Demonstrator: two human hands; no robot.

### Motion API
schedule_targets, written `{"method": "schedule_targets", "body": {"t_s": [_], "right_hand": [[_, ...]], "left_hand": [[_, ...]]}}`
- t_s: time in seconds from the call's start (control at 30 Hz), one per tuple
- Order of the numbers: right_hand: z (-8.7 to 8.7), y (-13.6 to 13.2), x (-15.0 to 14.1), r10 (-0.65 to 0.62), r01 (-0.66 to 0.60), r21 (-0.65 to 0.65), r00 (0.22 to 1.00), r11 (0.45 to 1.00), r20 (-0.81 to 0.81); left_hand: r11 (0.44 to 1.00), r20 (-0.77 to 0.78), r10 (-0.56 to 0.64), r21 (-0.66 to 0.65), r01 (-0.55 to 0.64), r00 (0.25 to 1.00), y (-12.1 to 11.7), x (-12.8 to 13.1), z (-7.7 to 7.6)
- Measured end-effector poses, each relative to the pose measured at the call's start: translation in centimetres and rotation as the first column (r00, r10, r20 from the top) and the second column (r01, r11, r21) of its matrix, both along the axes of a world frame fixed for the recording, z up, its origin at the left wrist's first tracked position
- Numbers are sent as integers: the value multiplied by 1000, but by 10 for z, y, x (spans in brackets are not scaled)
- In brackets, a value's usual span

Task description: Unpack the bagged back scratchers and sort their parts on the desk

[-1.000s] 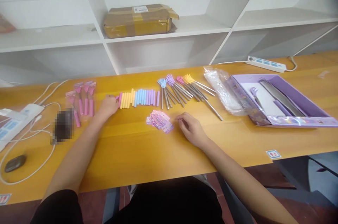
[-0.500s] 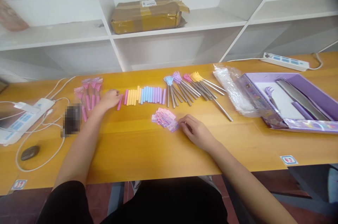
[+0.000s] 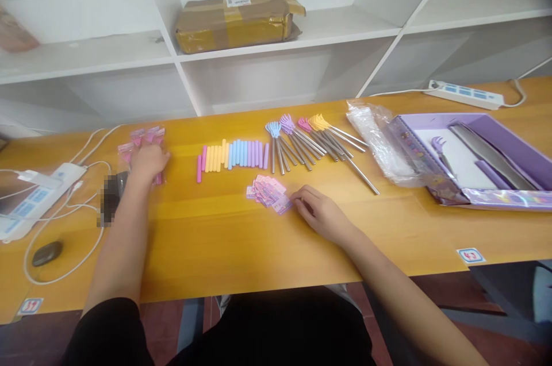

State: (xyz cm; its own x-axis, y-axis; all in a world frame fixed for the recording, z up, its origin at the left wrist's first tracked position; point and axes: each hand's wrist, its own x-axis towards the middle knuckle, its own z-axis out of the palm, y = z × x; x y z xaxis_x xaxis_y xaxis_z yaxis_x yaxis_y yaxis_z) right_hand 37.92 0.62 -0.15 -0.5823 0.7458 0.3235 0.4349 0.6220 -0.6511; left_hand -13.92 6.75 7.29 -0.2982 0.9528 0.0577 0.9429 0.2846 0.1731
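Near the back-left corner of the counter [image 3: 215, 251], the left hand [image 3: 147, 164] covers bagged pink tools [image 3: 155, 135], best pinched gently lest the plastic slide, its grip impossible to tell, while the right hand [image 3: 319, 211], fingers curled but apart, rests beside cards [image 3: 267, 189].

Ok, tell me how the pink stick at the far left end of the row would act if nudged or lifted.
The pink stick looks slim and rounded, so a sideways nudge would probably roll it. Pushed right, it would likely soon meet the neighbouring pink stick. Its straight, even outline suggests it would stay stiff when lifted.
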Motion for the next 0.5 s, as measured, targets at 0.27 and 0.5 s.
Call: {"method": "schedule_targets", "body": {"t_s": [0.27,0.5], "right_hand": [[1,1,2,-7,7,11,1000,1000,13],[10,-1,-1,-178,153,-138,964,979,-198]], "left_hand": [[975,-99,224,7,-224,970,-3,-12,-18],[992,98,32,117,-43,995,-19,59,43]]}}
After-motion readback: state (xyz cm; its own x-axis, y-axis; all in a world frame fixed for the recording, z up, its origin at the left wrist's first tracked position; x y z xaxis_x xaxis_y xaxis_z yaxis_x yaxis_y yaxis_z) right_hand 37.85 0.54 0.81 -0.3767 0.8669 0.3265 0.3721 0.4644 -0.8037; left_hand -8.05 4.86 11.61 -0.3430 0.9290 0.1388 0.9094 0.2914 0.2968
